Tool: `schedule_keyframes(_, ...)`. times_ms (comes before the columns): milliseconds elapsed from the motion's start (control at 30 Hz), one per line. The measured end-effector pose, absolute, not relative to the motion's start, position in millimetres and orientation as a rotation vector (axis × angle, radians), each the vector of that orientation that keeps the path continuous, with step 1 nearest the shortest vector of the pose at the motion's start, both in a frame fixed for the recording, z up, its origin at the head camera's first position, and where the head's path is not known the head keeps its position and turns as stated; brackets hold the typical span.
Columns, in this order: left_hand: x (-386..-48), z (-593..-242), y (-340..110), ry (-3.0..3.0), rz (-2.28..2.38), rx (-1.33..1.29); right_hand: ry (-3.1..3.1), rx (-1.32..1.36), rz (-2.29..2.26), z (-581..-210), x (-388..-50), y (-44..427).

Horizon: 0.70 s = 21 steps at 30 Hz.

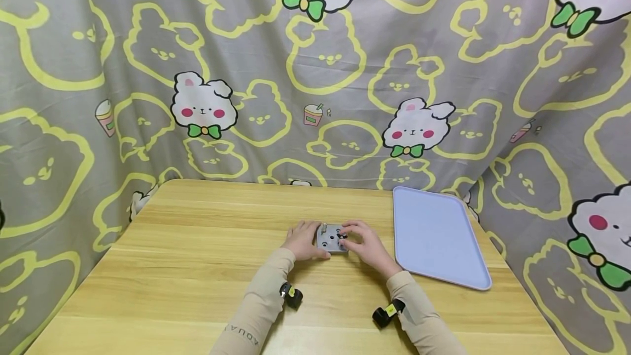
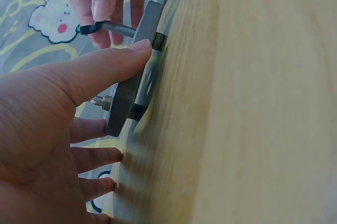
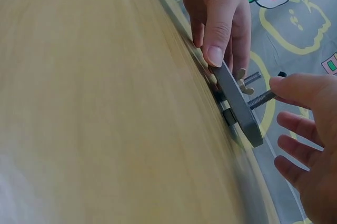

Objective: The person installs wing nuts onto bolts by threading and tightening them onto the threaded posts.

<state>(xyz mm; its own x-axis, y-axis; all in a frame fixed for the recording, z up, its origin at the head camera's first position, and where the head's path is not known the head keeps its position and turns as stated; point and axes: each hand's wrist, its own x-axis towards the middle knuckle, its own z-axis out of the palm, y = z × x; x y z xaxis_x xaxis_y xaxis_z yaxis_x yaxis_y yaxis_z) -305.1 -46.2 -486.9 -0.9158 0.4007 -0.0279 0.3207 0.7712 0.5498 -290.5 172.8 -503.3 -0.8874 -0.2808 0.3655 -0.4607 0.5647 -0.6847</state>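
Observation:
A small grey metal plate (image 1: 331, 246) with several holes stands on short dark feet (image 2: 157, 41) on the wooden table. My left hand (image 1: 302, 241) grips its left side, the thumb (image 2: 113, 69) along the near edge and the other fingers spread around the far side. A threaded screw (image 3: 261, 99) with a black wing-like head (image 2: 89, 28) rises from the plate's right part. My right hand (image 1: 367, 248) pinches that head between thumb and forefinger, other fingers loosely bent. Near the left hand, a brass-coloured wing nut (image 3: 243, 82) sits on a second threaded stud (image 3: 253, 78).
A pale blue tray (image 1: 439, 234) lies on the table at the right, beyond my right forearm. The wooden table (image 1: 197, 245) reaches back to a grey patterned curtain (image 1: 256, 59) that hangs around it. Wrist cameras (image 1: 389, 313) are strapped on both sleeves.

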Motion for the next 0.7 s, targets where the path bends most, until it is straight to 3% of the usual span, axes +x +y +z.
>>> schedule_keyframes(700,-306.3,-488.6,-46.1,2.826,0.846,0.591,-2.607,0.605,1.242,-500.0,-288.8,171.5)
